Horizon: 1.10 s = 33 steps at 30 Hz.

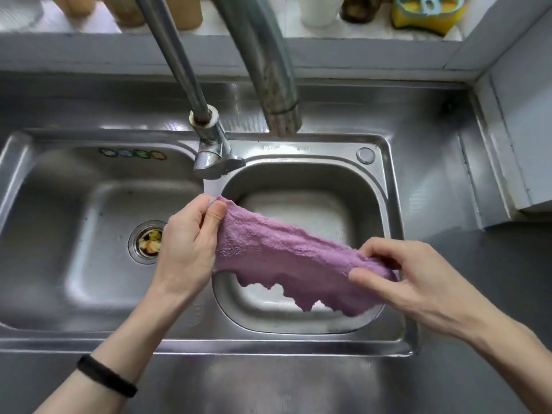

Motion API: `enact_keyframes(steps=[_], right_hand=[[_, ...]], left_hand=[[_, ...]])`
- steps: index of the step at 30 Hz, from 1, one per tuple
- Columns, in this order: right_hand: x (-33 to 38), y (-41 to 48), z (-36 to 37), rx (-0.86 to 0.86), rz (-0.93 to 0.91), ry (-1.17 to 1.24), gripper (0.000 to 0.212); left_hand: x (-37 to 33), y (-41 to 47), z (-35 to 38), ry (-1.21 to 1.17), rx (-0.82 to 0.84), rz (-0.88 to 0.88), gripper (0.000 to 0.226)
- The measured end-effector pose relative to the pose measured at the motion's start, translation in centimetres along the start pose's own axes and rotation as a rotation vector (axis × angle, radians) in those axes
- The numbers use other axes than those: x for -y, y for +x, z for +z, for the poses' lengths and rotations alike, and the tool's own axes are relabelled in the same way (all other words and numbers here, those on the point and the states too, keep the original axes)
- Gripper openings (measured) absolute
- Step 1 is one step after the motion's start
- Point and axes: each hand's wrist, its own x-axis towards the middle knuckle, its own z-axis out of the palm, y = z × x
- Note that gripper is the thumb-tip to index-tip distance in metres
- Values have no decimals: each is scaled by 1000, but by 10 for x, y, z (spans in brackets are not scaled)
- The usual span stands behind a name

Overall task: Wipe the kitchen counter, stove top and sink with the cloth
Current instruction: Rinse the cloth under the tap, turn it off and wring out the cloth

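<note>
A purple terry cloth [283, 258] is stretched in the air over the small right basin of a steel double sink [394, 204]. My left hand [188, 249] pinches the cloth's left end between thumb and fingers, just below the tap spout. My right hand [412, 276] grips the cloth's right end near the basin's right rim. The lower edge of the cloth hangs loose above the basin floor. The steel counter [268, 383] runs along the front of the sink. No stove top is in view.
A chrome tap [215, 150] and a second pipe [268, 70] rise behind the sink. The large left basin has a drain strainer [148, 242] holding food scraps. A yellow sponge [424, 13], bottles and jars stand on the back ledge. A wall corner [513, 130] is at right.
</note>
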Motion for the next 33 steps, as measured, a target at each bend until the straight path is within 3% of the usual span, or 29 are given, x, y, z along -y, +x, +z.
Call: enact_keyframes(steps=[5,12,16,24,28,33], right_hand=[[28,-13,-28,54,66,10,17],[80,-24,-60,-178,160,107,28],[125,-29,-33,-274,353,580,26],[189,-19,-12,-302,462,1067,13],[193,-18,-17,-348,525,1188,32],[201,-18,-19,-333,538,1285,19]], left_hand=[[-14,0,-32,-59,-40,-33,41],[-51,1,-58,-146,-96,-108,34],[-94,-19,-48,-267,11,-145,25],[-147,-44,-41,-256,213,39,21],[-141,-42,-50,-260,184,1,23],[-139,-43,-52,-353,235,-17,25]])
